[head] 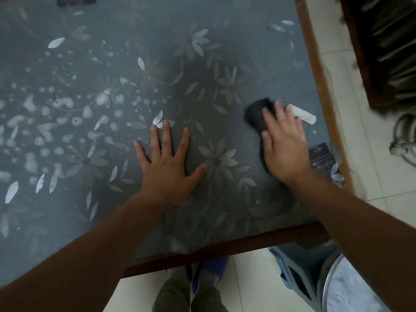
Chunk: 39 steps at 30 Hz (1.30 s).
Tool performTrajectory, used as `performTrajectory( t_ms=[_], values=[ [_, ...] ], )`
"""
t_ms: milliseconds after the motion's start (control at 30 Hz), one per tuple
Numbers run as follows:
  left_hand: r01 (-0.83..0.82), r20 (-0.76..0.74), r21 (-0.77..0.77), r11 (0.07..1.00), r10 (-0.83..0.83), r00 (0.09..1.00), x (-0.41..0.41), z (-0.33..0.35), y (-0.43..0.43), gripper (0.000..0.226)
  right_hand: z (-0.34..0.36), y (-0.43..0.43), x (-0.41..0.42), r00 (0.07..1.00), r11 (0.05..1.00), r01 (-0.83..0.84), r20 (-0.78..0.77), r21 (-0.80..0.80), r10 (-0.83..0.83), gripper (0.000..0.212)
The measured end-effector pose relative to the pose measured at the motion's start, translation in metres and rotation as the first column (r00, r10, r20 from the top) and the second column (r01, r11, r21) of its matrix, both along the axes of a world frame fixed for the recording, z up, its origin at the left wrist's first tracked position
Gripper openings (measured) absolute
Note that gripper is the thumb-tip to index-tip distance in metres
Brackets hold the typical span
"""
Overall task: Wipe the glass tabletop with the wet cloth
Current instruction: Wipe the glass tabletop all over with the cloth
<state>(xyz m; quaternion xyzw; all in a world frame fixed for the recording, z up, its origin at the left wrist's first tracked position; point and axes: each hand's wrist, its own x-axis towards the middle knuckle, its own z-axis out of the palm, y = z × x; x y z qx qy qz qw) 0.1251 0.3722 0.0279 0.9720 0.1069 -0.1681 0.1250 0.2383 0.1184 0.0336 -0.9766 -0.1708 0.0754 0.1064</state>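
Note:
The glass tabletop fills most of the view, dark grey with a pale flower and leaf pattern and a brown wooden rim. A dark cloth lies on the glass near the right edge. My right hand presses flat on the cloth with fingers straight and covers most of it. My left hand rests flat on the bare glass with fingers spread, to the left of the cloth.
A small white cylinder lies on the glass just beyond my right hand. A dark card-like item sits by the right rim. A blue plastic stool and my feet are below the near table edge. Dark wooden furniture stands at the right.

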Motion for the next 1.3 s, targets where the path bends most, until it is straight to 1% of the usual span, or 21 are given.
performTrajectory(
  t_ms=[67, 100, 200, 267, 300, 400, 467, 533, 600, 667, 767, 833, 867, 900, 967, 1033, 1067, 1133, 1200, 1233, 1300],
  values=[
    [-0.019, 0.074, 0.026, 0.999, 0.017, 0.997, -0.004, -0.002, -0.004, 0.094, -0.002, 0.015, 0.007, 0.986, 0.986, 0.166, 0.025, -0.003, -0.165, 0.054],
    [-0.028, 0.098, 0.04, 0.999, 0.024, 0.995, -0.004, -0.003, -0.006, 0.093, -0.004, 0.023, -0.003, 0.985, 0.986, 0.164, 0.049, -0.011, -0.163, 0.054],
    [-0.041, 0.14, 0.074, 0.996, 0.03, 0.99, -0.006, -0.005, -0.01, 0.092, -0.005, 0.026, -0.056, 0.994, 0.994, -0.106, -0.003, -0.029, 0.106, 0.055],
    [-0.039, 0.153, 0.092, 0.995, 0.025, 0.988, -0.006, -0.007, -0.011, 0.092, -0.004, 0.009, -0.053, 0.975, 0.975, -0.221, -0.037, -0.026, 0.22, 0.054],
    [-0.038, 0.159, 0.098, 0.994, 0.022, 0.987, -0.006, -0.008, -0.011, 0.092, -0.004, 0.003, -0.037, 0.982, 0.982, -0.187, -0.025, -0.028, 0.186, 0.054],
    [-0.036, 0.178, 0.112, 0.993, 0.016, 0.984, -0.006, -0.011, -0.012, 0.091, -0.003, 0.003, 0.017, 0.993, 0.993, 0.116, 0.02, -0.007, -0.116, 0.053],
    [-0.037, 0.181, 0.13, 0.991, 0.013, 0.983, -0.007, -0.013, -0.011, 0.092, -0.005, 0.018, 0.008, 0.985, 0.986, 0.165, 0.054, -0.025, -0.163, 0.053],
    [-0.034, 0.177, 0.14, 0.99, 0.009, 0.984, -0.007, -0.013, -0.011, 0.092, -0.008, 0.026, -0.036, 0.999, 1.0, -0.008, 0.047, -0.025, 0.009, 0.054],
    [-0.035, 0.179, 0.15, 0.988, 0.007, 0.984, -0.008, -0.014, -0.011, 0.093, -0.005, 0.016, -0.073, 0.975, 0.974, -0.223, -0.01, -0.032, 0.223, 0.055],
    [-0.033, 0.185, 0.159, 0.987, 0.003, 0.983, -0.007, -0.015, -0.012, 0.093, -0.005, -0.005, -0.055, 0.96, 0.958, -0.28, -0.016, -0.057, 0.279, 0.055],
    [-0.034, 0.205, 0.171, 0.985, -0.001, 0.979, -0.008, -0.018, -0.012, 0.091, -0.005, -0.015, 0.013, 0.997, 0.996, 0.066, 0.042, -0.068, -0.063, 0.053],
    [-0.036, 0.223, 0.178, 0.983, -0.004, 0.975, -0.009, -0.02, -0.011, 0.09, -0.006, -0.002, 0.028, 0.979, 0.98, 0.198, 0.051, -0.035, -0.196, 0.054],
    [-0.034, 0.227, 0.176, 0.984, -0.007, 0.974, -0.009, -0.02, -0.011, 0.09, -0.008, 0.005, 0.017, 0.983, 0.984, 0.172, 0.072, -0.035, -0.169, 0.055],
    [-0.032, 0.227, 0.173, 0.984, -0.008, 0.974, -0.009, -0.02, -0.011, 0.09, -0.011, 0.009, -0.004, 0.994, 0.996, 0.078, 0.078, -0.04, -0.075, 0.055],
    [-0.033, 0.223, 0.175, 0.984, -0.007, 0.975, -0.009, -0.019, -0.011, 0.09, -0.011, 0.008, -0.062, 0.987, 0.986, -0.159, 0.019, -0.047, 0.16, 0.057],
    [-0.033, 0.218, 0.181, 0.983, -0.008, 0.976, -0.008, -0.018, -0.012, 0.09, -0.009, -0.013, -0.089, 0.964, 0.962, -0.265, -0.02, -0.06, 0.264, 0.054],
    [-0.031, 0.216, 0.181, 0.983, -0.009, 0.976, -0.008, -0.018, -0.012, 0.09, -0.009, -0.025, -0.082, 0.974, 0.971, -0.228, -0.012, -0.068, 0.228, 0.054],
    [-0.035, 0.222, 0.18, 0.983, -0.006, 0.975, -0.007, -0.019, -0.01, 0.09, -0.007, -0.036, -0.048, 0.999, 0.997, 0.017, 0.029, -0.071, -0.015, 0.054],
    [-0.037, 0.222, 0.175, 0.984, -0.003, 0.975, -0.008, -0.02, -0.01, 0.09, -0.005, -0.03, -0.028, 0.976, 0.977, 0.21, 0.065, -0.045, -0.207, 0.054],
    [-0.036, 0.222, 0.173, 0.984, -0.004, 0.975, -0.009, -0.021, -0.01, 0.09, -0.004, -0.023, -0.033, 0.97, 0.971, 0.236, 0.077, -0.043, -0.232, 0.054],
    [-0.035, 0.225, 0.167, 0.985, -0.004, 0.974, -0.009, -0.021, -0.01, 0.09, -0.005, -0.017, -0.068, 0.995, 0.994, 0.092, 0.05, -0.066, -0.089, 0.055]
  ],
)
